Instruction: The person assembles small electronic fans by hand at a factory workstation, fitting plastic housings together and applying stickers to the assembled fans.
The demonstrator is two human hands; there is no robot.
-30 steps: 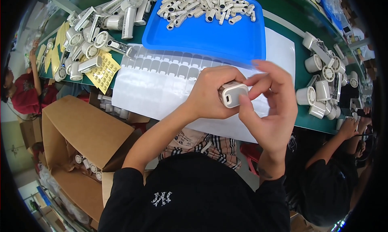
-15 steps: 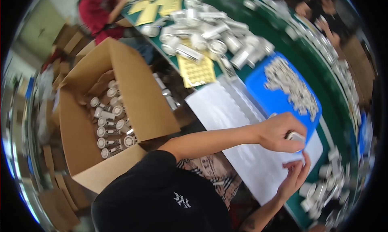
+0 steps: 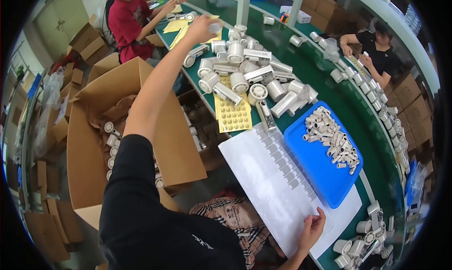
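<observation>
My left hand [image 3: 201, 31] reaches far out over the back left of the table, beside the pile of white devices with round, slotted heads [image 3: 258, 72]. Its fingers curl round a whitish piece [image 3: 214, 28] whose kind I cannot make out. Low over the near end of a white sheet [image 3: 256, 176], my right hand [image 3: 311, 226] is open, fingers loosely bent and apart, with nothing visible in them. Grey rounded stickers [image 3: 282, 162] run along that sheet's far edge. Beside it, a blue tray [image 3: 308, 164] carries many small pale grey parts [image 3: 333, 140].
A tall cardboard box [image 3: 172, 143] with similar devices inside stands at my left. Yellow sticker sheets [image 3: 234, 112] lie partly under the pile. More white devices [image 3: 365, 241] sit at the near right. One person [image 3: 127, 23] works at the far left, another [image 3: 376, 53] across the table.
My left hand has swung from above the tray's near end to the far left. My right hand has dropped slightly left and nearer me. The two hands are now far apart.
</observation>
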